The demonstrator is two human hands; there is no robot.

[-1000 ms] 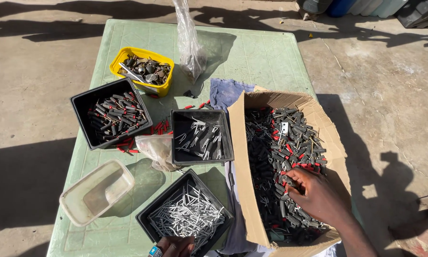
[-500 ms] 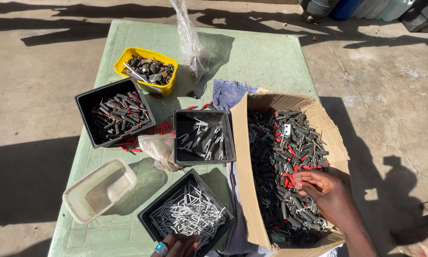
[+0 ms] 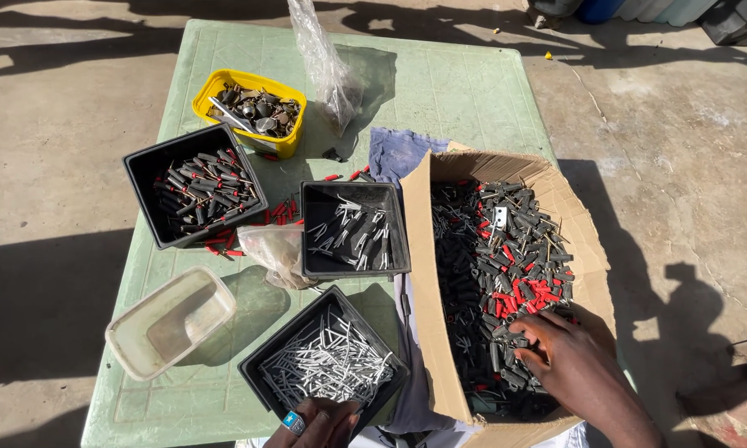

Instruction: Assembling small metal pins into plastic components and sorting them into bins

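Parts: black and red pieces (image 3: 506, 274) heaped in the box, under and ahead of the right grip.
Right grip: right hand (image 3: 568, 357) lies palm down on the parts, fingers curled into the heap; whether it holds a piece I cannot tell.
Box: cardboard (image 3: 419, 274), flaps open, around the right grip.
Left grip: left hand (image 3: 319, 421), ring on one finger, fingertips on the near edge of the pin tray; its closure is cut off by the frame, so I cannot tell.
Pin tray: black (image 3: 261, 369), full of silvery pins, just ahead of the left grip.
Middle tray: black (image 3: 353, 228), beyond the pin tray, beside the box.
Far tray: black (image 3: 141, 178), dark parts inside.
Tub: yellow (image 3: 212, 83), farthest off.
Clear tub: (image 3: 170, 319), left of the pin tray.
Counter: green (image 3: 448, 91).
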